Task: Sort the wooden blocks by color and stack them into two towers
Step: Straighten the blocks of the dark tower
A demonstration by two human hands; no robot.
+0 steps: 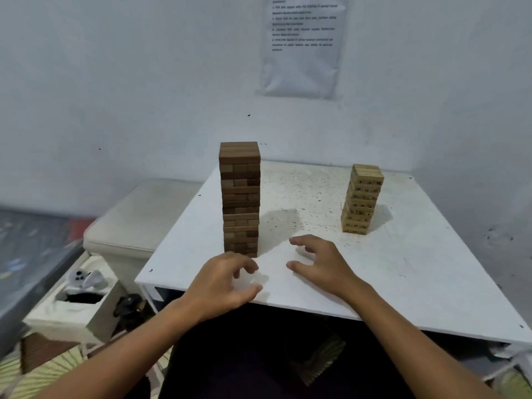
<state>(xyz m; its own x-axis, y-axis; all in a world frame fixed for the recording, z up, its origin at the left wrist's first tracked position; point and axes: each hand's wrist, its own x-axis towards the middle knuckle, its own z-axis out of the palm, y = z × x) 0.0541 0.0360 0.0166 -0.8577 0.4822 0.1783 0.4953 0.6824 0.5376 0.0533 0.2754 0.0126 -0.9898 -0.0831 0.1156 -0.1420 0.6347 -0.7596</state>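
**Two towers up, both hands free**

The left hand [227, 279] and right hand [319, 262] hover with loosely curled fingers, holding nothing, over the near edge of the white surface [403, 272]. The dark brown tower [240, 198] stands just beyond the left hand; the shorter pale tower [361, 198] rises well apart, to the dark tower's right, near a white wall
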